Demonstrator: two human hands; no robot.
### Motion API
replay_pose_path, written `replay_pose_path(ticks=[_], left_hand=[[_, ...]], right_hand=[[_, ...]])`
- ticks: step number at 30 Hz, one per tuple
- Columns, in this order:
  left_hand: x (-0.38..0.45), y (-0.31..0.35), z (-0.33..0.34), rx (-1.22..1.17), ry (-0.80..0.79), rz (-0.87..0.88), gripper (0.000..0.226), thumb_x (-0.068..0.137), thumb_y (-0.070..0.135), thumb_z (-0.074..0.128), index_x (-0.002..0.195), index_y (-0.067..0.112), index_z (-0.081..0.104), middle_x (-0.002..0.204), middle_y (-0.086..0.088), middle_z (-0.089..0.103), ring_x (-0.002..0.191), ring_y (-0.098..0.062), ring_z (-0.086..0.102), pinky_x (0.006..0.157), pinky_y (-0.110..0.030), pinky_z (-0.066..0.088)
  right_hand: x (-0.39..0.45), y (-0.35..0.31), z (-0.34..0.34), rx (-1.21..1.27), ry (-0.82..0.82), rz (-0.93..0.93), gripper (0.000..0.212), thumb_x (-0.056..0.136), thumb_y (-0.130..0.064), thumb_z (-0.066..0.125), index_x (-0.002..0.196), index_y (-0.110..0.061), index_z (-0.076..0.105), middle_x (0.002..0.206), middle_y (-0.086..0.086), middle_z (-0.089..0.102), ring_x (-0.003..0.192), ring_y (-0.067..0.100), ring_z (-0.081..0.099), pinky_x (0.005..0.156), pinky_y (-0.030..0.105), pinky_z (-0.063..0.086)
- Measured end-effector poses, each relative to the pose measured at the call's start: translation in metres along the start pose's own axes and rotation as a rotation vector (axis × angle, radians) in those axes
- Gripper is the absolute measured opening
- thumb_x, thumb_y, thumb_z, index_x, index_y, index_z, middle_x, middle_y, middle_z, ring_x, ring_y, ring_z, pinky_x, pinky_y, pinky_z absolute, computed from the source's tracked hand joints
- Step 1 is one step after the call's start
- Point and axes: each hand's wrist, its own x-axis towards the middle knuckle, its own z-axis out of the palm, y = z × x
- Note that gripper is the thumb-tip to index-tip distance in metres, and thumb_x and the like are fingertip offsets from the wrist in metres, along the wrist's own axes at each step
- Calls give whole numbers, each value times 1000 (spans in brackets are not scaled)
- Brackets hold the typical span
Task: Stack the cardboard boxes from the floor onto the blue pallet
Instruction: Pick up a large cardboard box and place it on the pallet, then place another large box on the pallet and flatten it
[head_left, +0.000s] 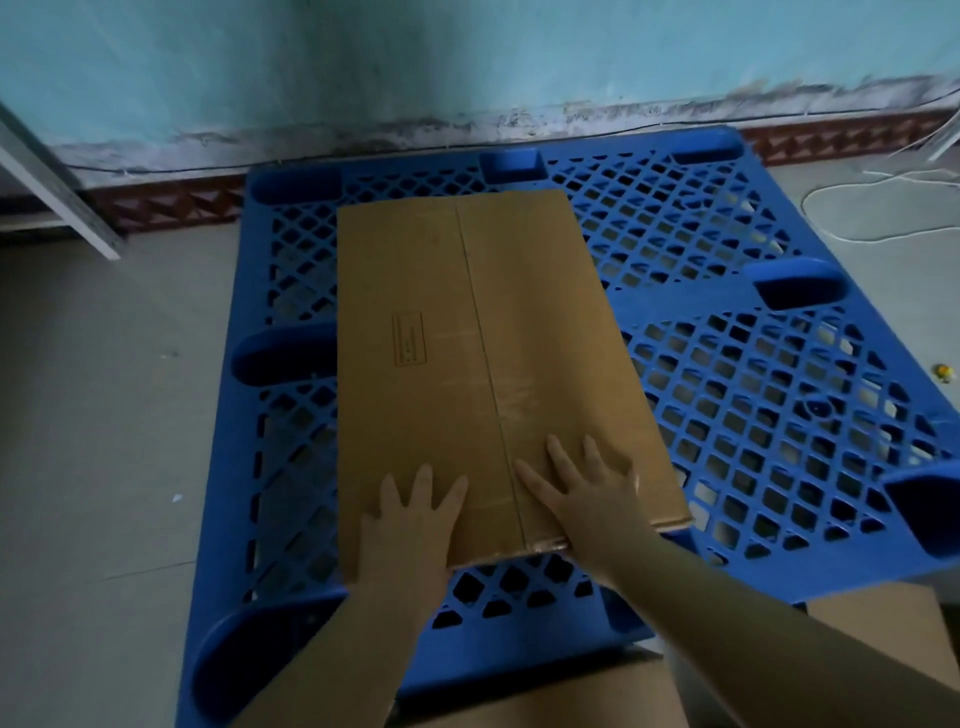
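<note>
The blue pallet lay on the floor against the wall and filled most of the head view. One cardboard box rested flat on its lattice deck, left of centre, with its long axis running away from the person toward the wall and its near end turned slightly to the right. More cardboard showed at the lower right, off the pallet; whether it was one box or several could not be told.

Both hands lay on the near end of the box top. The left hand rested flat with fingers spread, left of the centre seam. The right hand lay likewise, fingers splayed, right of the seam and a little farther forward. Neither hand gripped anything. The box therefore lay directly ahead of both palms, so a push along its long axis appeared to be the move available.

A small rectangular printed mark sat on the left flap; its text was illegible.
</note>
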Motion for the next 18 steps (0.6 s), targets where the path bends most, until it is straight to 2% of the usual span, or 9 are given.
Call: replay_pose_path(ticks=[2, 6, 9, 12, 15, 18], left_hand=[[9, 0, -15, -89, 30, 26, 86, 80, 55, 58, 146, 35, 6, 153, -2, 12, 133, -31, 25, 103, -42, 36], [6, 2, -33, -382, 109, -3, 83, 75, 51, 65, 144, 31, 22, 140, 4, 35, 121, -19, 40, 94, -34, 44], [-3, 7, -36, -436, 101, 38, 85, 73, 52, 67, 143, 32, 23, 140, 5, 37, 123, -18, 42, 96, -34, 44], [-6, 19, -40, -509, 74, 73, 86, 72, 54, 67, 143, 34, 24, 144, 7, 33, 130, -16, 37, 103, -35, 39], [-13, 37, -40, -600, 64, 114, 81, 75, 50, 67, 142, 34, 25, 146, 9, 31, 133, -13, 34, 101, -31, 35], [-35, 52, -26, -684, 64, 107, 75, 75, 43, 69, 140, 30, 33, 141, 5, 39, 125, -15, 44, 99, -30, 40]], right_hand=[[7, 0, -16, 27, -25, 8, 110, 78, -34, 70, 138, -47, -22, 154, 1, -23, 141, 38, -14, 106, 69, 9], [-2, -7, -31, 241, 28, 0, 116, 66, -44, 76, 143, -42, -11, 157, -3, -5, 144, 30, -5, 112, 56, 18], [-22, -3, -29, 376, 63, 46, 113, 67, -48, 75, 145, -38, -6, 158, -4, 2, 145, 25, 1, 115, 44, 19], [-46, 10, -25, 545, 119, 128, 111, 68, -48, 74, 145, -41, -5, 158, -8, 2, 144, 20, 5, 113, 43, 22], [-71, 21, -20, 600, 185, 189, 111, 68, -45, 76, 145, -43, -3, 157, -11, 5, 143, 20, 12, 107, 42, 30], [-96, 22, -2, 634, 214, 222, 110, 67, -45, 77, 146, -43, 0, 155, -13, 11, 139, 19, 22, 98, 35, 38]])
